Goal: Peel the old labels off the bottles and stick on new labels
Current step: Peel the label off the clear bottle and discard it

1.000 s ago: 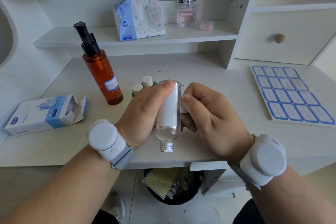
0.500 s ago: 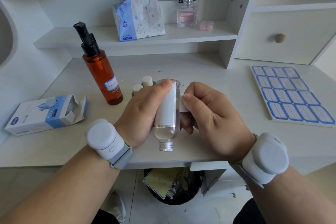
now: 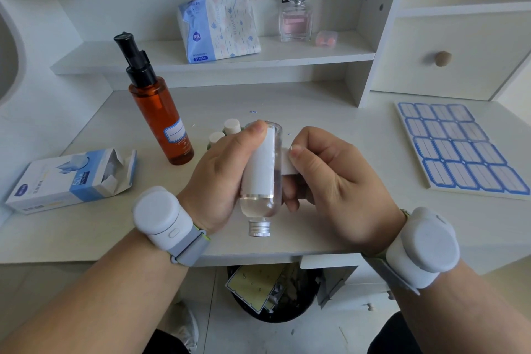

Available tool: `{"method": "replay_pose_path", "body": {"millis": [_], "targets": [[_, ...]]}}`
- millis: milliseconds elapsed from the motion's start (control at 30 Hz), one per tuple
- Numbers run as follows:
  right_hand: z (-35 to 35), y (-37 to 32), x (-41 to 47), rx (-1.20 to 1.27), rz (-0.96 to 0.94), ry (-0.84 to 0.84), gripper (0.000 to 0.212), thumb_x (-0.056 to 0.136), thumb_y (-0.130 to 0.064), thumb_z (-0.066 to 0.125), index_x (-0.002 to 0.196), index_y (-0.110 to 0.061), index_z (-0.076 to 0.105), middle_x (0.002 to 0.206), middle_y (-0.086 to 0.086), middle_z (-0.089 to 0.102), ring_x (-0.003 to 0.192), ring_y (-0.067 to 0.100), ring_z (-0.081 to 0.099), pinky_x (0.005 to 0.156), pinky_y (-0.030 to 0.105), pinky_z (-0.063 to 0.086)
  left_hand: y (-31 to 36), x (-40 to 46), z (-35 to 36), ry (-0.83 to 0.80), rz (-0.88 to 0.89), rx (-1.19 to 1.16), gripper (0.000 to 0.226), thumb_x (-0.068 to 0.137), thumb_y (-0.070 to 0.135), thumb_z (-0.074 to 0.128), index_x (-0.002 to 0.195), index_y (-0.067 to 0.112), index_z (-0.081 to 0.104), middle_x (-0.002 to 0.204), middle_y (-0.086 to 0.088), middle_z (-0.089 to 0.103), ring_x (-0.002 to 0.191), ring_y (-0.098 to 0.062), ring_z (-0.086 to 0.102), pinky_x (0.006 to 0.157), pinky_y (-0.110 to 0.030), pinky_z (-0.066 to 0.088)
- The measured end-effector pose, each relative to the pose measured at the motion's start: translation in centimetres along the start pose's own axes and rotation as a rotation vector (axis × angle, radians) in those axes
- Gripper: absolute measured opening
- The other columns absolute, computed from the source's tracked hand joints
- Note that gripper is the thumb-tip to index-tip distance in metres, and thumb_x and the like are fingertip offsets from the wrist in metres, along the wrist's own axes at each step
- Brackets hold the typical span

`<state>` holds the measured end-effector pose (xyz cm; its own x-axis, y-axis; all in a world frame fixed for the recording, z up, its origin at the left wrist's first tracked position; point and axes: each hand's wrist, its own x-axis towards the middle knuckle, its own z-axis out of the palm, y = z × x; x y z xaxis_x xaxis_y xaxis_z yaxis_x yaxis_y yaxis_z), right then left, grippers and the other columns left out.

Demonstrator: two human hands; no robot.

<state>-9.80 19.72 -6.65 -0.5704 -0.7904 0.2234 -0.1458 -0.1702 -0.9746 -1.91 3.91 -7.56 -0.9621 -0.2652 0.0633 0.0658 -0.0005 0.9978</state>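
Observation:
My left hand (image 3: 221,178) grips a small clear bottle (image 3: 264,195) held above the desk's front edge, its silver cap (image 3: 259,228) pointing toward me. A white label (image 3: 263,167) wraps the bottle. My right hand (image 3: 330,178) pinches the label's loose edge (image 3: 288,162), which stands away from the glass. A sheet of blue-bordered new labels (image 3: 459,149) lies on the desk at the right. An amber pump bottle (image 3: 159,112) with a blue-bordered label stands at the left.
Two small white-capped bottles (image 3: 227,129) stand partly hidden behind my left hand. An opened blue and white box (image 3: 74,178) lies at the left. A tissue pack (image 3: 218,26) and perfume bottle (image 3: 296,17) sit on the shelf. A black bin (image 3: 273,293) with scraps sits under the desk (image 3: 316,112).
My right hand has drawn the label's edge rightward, away from the bottle, opening a gap. The bottle and my left hand stay almost where they were.

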Motion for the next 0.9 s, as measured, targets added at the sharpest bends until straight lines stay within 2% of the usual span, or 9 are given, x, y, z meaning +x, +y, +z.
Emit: {"method": "replay_pose_path", "body": {"millis": [267,433,900], "targets": [[-0.1,0.3,0.2,0.090,0.021,-0.014,0.029,0.109,-0.008,0.039,0.081,-0.004,0.045,0.063,0.010,0.059,0.055,0.021,0.058,0.056,0.018,0.046,0.5,-0.2,0.3,-0.048,-0.005,-0.067,0.070,0.091,0.063,0.043,0.070,0.002,0.070,0.066,-0.023,0.066,0.061,-0.042,0.067,0.066,-0.038,0.053],[-0.2,0.6,0.2,0.141,0.027,-0.024,0.029,0.110,-0.008,0.038,0.081,-0.005,0.045,0.066,0.012,0.061,0.058,0.027,0.060,0.061,0.027,0.050,0.6,-0.3,0.5,-0.016,-0.004,-0.097,0.067,0.094,0.058,0.047,0.063,0.002,0.069,0.060,-0.023,0.063,0.053,-0.039,0.064,0.060,-0.036,0.052],[-0.3,1.1,0.4,0.191,0.005,-0.048,0.026,0.107,-0.014,0.039,0.083,-0.004,0.044,0.069,0.012,0.065,0.064,0.030,0.065,0.069,0.037,0.054,0.8,-0.4,0.7,0.011,0.019,-0.150,0.070,0.095,0.055,0.038,0.057,0.004,0.066,0.053,-0.021,0.060,0.046,-0.034,0.058,0.051,-0.030,0.048]]}}
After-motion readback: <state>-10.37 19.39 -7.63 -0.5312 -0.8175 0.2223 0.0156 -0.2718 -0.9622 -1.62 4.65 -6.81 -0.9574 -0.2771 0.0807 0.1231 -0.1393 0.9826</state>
